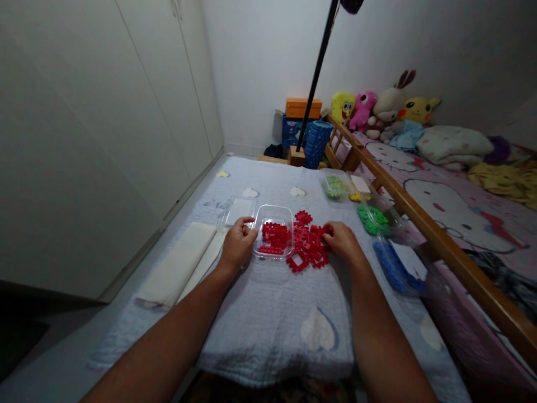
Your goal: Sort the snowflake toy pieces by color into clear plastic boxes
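A clear plastic box (274,211) holding several red building pieces sits on the pale blue quilt (268,319). My left hand (238,244) grips the box's left edge, fingers curled over the rim. A loose heap of red pieces (308,246) lies just right of the box. My right hand (342,239) rests on the heap's right side, its fingers curled onto the pieces; whether it holds one is hidden.
Clear boxes of green pieces (334,186), green pieces (372,220), yellow pieces (358,196) and blue pieces (394,268) line the right. A lid (238,211) and white sheets (180,263) lie left. A wooden bed rail (436,238), plush toys (390,103) and a black pole (316,73) stand beyond.
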A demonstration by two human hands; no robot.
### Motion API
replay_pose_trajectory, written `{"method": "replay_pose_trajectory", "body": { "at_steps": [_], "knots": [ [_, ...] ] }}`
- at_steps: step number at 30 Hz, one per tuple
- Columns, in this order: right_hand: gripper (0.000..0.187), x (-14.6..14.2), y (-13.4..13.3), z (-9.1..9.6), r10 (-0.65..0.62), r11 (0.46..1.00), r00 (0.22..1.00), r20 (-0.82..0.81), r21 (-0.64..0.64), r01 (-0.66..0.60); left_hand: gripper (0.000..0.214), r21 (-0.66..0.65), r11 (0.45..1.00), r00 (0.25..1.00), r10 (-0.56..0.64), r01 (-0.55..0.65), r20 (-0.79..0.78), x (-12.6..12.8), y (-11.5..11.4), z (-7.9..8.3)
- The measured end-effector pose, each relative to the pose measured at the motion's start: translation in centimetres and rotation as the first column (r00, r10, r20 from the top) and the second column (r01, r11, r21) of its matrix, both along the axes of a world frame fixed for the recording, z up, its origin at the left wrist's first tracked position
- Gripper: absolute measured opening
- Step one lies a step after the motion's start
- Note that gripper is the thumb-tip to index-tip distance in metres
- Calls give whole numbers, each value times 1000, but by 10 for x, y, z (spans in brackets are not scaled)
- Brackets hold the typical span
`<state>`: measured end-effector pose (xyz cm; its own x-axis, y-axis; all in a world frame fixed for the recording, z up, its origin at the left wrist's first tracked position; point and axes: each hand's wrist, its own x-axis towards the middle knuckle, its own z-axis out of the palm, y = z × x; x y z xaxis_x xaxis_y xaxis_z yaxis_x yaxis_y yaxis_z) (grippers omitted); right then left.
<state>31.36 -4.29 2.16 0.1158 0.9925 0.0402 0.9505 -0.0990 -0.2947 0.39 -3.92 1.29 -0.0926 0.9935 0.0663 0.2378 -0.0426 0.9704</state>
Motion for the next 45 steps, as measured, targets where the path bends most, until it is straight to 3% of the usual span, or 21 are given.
{"method": "replay_pose_trajectory", "body": {
  "at_steps": [6,11,17,26,34,45],
  "knots": [
    [14,-14,2,4,22,976,986,-163,217,14,38,6,1000,1000,1,-1,-11,0,0,1],
    [17,-56,-6,17,298,885,901,-315,444,-137,38,7,1000,1000,-2,2,-6,0,0,-1],
    [20,-95,-8,26,335,910,922,-195,322,-263,36,13,1000,1000,-1,1,-5,0,1,-1],
    [25,-107,-4,32,348,913,936,-59,247,-324,35,13,1000,1000,6,-6,11,0,2,-4],
    [29,-126,-6,37,476,879,879,17,22,-476,33,6,1000,1000,1,-1,6,0,1,3],
    [29,-132,-8,32,505,863,863,6,3,-505,34,14,1000,1000,5,-5,1,-1,1,1]
  ]
}}
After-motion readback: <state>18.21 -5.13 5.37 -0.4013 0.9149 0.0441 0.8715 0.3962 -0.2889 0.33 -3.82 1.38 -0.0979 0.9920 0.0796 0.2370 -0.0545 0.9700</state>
